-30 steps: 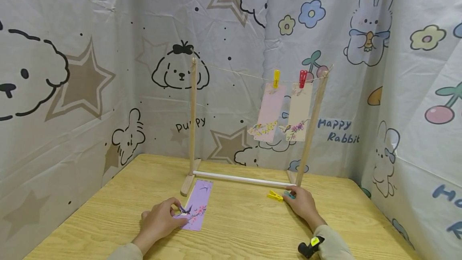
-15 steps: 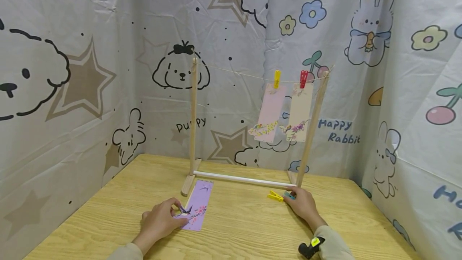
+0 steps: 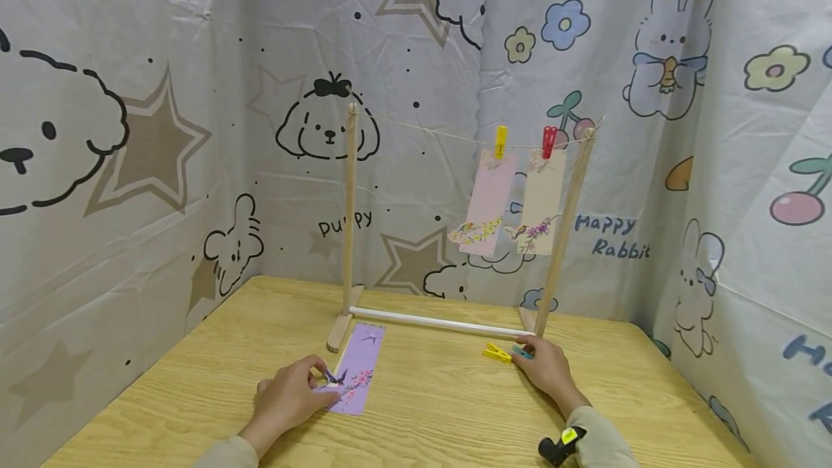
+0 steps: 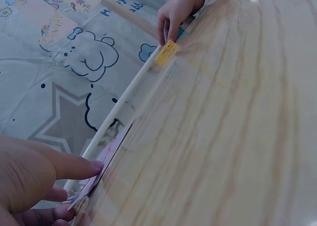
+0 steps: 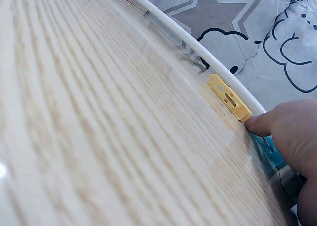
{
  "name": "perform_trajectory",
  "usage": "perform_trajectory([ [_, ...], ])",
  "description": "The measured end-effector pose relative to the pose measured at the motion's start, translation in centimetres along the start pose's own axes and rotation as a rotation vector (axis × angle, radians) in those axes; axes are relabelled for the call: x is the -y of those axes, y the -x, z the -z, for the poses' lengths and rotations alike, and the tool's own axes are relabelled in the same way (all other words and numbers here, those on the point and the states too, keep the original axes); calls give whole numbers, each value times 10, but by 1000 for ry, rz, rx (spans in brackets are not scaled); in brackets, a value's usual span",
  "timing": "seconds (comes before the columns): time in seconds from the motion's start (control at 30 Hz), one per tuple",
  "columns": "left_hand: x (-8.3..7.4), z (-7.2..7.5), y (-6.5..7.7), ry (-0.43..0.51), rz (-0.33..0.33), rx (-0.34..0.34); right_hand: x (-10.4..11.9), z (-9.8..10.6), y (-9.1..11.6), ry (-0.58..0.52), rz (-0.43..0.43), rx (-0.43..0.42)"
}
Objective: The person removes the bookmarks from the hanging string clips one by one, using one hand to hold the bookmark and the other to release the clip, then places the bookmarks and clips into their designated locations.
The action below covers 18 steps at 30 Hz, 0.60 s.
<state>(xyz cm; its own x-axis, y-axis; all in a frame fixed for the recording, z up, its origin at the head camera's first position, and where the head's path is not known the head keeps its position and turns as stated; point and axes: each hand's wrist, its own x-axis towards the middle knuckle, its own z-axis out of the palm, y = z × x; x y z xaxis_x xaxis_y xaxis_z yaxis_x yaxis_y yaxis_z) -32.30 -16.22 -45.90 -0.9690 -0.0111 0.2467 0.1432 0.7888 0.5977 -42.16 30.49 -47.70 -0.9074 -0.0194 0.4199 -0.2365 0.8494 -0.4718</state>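
A purple bookmark (image 3: 360, 374) with pink blossoms and a dark bird lies on the table at the left. My left hand (image 3: 289, 396) pinches its near left edge; in the left wrist view a finger lies across the card's face. Far to the right, my right hand (image 3: 544, 369) holds a teal clothespin (image 3: 522, 352) against the tabletop, the fingers hiding part of it. A yellow clothespin (image 3: 497, 353) lies just left of those fingertips. In the right wrist view, a fingertip is right at the end of the yellow clothespin (image 5: 229, 98), above the teal clothespin (image 5: 267, 149).
Behind the hands stands a wooden frame (image 3: 349, 222) with a white bottom bar (image 3: 442, 322) and a string (image 3: 422, 128) across its top. A pink bookmark (image 3: 489, 193) and a cream bookmark (image 3: 543, 197) hang there from a yellow clothespin (image 3: 501, 141) and a red clothespin (image 3: 549, 141).
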Motion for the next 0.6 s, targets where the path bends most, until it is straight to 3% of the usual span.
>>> perform_trajectory([
  [0.6, 1, -2, -1, 12, -9, -23, 0, 1, 1, -6, -10, 4],
])
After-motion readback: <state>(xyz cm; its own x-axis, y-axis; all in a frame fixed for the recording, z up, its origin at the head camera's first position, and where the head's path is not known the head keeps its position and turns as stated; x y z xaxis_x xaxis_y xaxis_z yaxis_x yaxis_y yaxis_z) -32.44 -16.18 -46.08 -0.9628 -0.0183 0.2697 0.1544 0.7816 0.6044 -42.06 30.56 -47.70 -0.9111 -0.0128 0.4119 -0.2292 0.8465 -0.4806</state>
